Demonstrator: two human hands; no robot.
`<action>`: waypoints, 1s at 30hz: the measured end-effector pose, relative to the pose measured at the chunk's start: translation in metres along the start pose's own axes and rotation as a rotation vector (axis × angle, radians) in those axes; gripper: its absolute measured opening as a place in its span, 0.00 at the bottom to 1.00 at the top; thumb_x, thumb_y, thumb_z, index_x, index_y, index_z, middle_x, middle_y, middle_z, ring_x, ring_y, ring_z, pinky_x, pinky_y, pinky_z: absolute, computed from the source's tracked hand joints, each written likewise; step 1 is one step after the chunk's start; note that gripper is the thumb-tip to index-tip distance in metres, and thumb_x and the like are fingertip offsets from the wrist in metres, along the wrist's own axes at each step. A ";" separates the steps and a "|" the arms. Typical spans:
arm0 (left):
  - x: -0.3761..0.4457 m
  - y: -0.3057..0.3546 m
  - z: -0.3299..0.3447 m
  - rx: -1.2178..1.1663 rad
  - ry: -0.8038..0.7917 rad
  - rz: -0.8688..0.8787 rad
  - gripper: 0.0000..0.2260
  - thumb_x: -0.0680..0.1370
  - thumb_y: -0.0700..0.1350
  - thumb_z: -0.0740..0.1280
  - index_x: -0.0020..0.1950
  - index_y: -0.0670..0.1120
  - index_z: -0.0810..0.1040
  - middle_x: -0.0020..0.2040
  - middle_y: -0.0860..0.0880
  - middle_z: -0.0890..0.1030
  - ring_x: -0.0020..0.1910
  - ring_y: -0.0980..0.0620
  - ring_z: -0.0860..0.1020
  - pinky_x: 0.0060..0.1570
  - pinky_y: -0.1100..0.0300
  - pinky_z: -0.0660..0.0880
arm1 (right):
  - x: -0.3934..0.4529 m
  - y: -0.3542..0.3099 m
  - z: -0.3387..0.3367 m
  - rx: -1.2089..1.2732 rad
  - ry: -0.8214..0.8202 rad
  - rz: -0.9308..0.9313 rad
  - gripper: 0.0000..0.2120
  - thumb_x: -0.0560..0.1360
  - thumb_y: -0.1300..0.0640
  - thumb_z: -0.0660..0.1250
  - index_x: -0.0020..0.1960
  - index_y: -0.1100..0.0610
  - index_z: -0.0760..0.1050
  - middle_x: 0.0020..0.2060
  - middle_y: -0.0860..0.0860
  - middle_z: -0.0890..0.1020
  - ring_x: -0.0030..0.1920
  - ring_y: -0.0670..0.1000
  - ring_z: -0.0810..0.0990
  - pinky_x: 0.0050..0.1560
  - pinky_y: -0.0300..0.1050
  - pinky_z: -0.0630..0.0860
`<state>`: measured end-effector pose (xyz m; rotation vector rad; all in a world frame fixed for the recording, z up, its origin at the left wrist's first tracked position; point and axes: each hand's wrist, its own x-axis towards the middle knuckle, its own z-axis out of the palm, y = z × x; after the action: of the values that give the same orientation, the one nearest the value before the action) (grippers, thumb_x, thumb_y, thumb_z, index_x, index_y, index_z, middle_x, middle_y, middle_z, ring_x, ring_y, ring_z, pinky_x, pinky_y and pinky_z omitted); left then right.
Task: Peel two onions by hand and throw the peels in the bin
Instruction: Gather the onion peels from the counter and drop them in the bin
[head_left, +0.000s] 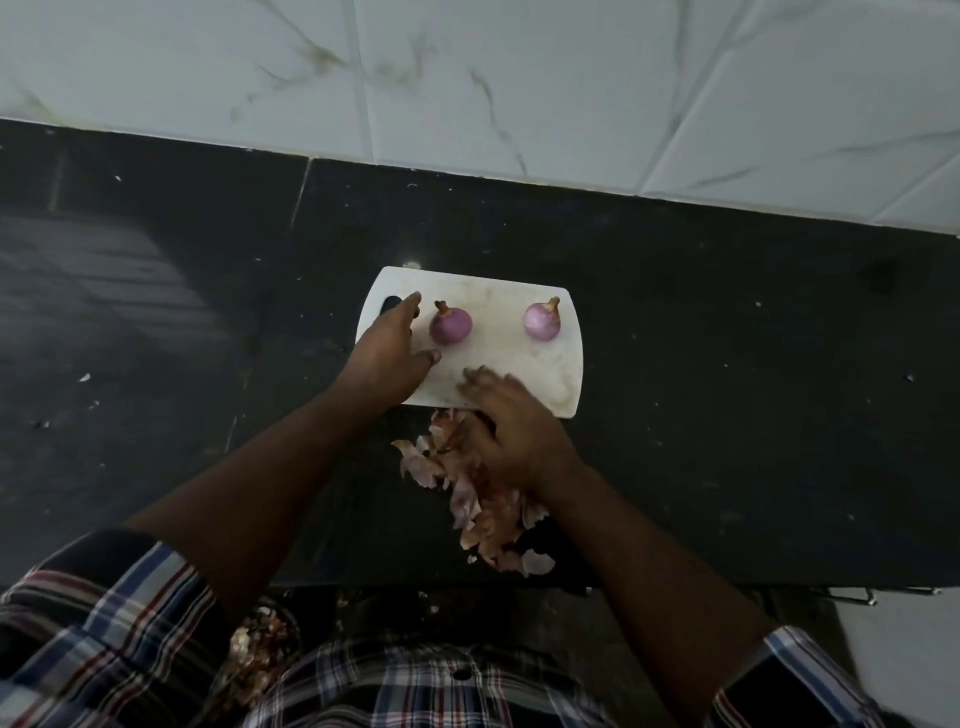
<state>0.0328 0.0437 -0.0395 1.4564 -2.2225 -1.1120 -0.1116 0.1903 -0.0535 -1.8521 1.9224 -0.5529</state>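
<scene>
Two peeled purple onions stand on a white cutting board (519, 358): one onion (451, 326) at the left, the other onion (542, 321) at the right. My left hand (387, 353) lies open on the board just left of the left onion, fingers spread, apart from it. My right hand (511, 431) rests palm down over a heap of dry brown onion peels (485, 514) on the black counter in front of the board. Whether its fingers grip any peel is hidden.
The black counter (727, 415) runs to a white tiled wall (519, 78) behind. Below the counter's front edge at the lower left sits a dark bin (260, 654) holding peels. My checked shirt sleeves fill the bottom corners.
</scene>
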 end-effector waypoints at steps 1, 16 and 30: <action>-0.003 -0.006 -0.002 0.056 0.008 0.021 0.32 0.77 0.44 0.72 0.79 0.47 0.62 0.75 0.46 0.71 0.71 0.45 0.72 0.70 0.47 0.70 | 0.004 0.005 -0.001 -0.034 0.027 0.056 0.30 0.78 0.43 0.54 0.74 0.58 0.69 0.75 0.54 0.68 0.77 0.52 0.62 0.78 0.54 0.55; -0.045 -0.038 0.012 0.461 -0.177 0.378 0.24 0.85 0.50 0.56 0.80 0.45 0.61 0.81 0.43 0.60 0.81 0.42 0.53 0.79 0.48 0.46 | 0.005 0.026 -0.015 -0.027 0.200 0.339 0.26 0.81 0.44 0.59 0.72 0.58 0.71 0.73 0.55 0.71 0.76 0.53 0.65 0.76 0.47 0.58; -0.072 -0.052 -0.010 0.405 -0.060 0.458 0.17 0.81 0.44 0.64 0.70 0.44 0.76 0.69 0.43 0.78 0.71 0.42 0.72 0.72 0.46 0.67 | -0.056 -0.015 -0.014 -0.020 0.283 0.401 0.13 0.79 0.55 0.65 0.60 0.58 0.80 0.56 0.55 0.83 0.58 0.55 0.79 0.57 0.45 0.73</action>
<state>0.1068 0.0913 -0.0566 0.9527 -2.7456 -0.5887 -0.1048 0.2458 -0.0323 -1.3963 2.4092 -0.6883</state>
